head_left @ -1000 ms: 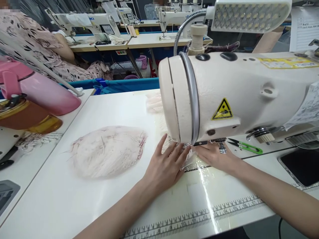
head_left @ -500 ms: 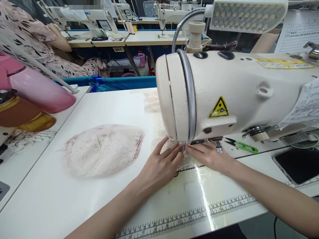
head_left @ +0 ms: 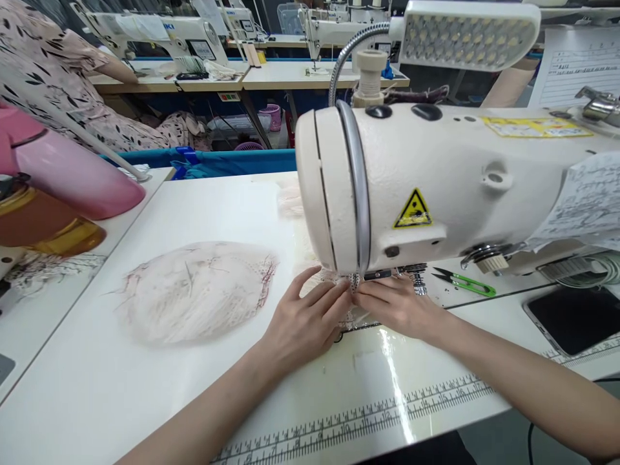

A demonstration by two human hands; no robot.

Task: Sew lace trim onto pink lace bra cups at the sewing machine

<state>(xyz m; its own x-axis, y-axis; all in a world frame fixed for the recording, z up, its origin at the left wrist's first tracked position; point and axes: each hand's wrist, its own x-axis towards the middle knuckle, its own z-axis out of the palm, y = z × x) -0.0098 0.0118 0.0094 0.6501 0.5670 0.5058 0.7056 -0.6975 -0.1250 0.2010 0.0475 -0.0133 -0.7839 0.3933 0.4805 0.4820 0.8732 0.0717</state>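
Note:
Under the head of a white sewing machine [head_left: 334,187], a piece of pale sheer fabric [head_left: 356,316] lies on the machine bed. My left hand [head_left: 310,316] rests on it left of the presser foot, outer fingers spread and the inner ones bent down onto the cloth. My right hand [head_left: 400,307] has its fingers pressed together on the cloth beside the foot, almost touching the left fingertips. Both thumbs are largely hidden. The machine head covers the needle. Left of my hands lies an oval sheer lace piece [head_left: 198,290] with reddish threads along its ends.
Green thread snips [head_left: 467,283] and a dark phone [head_left: 576,316] lie at right. A printed ruler [head_left: 353,426] runs along the front edge. A pink bottle [head_left: 82,171] and an amber container [head_left: 53,223] stand left. A lamp [head_left: 469,35] hangs above. Another person [head_left: 62,84] sits beyond.
The view has shifted slightly, moving the machine a little left in the picture. My left fingers are more bent and closer to the right hand. The oval piece stays in place.

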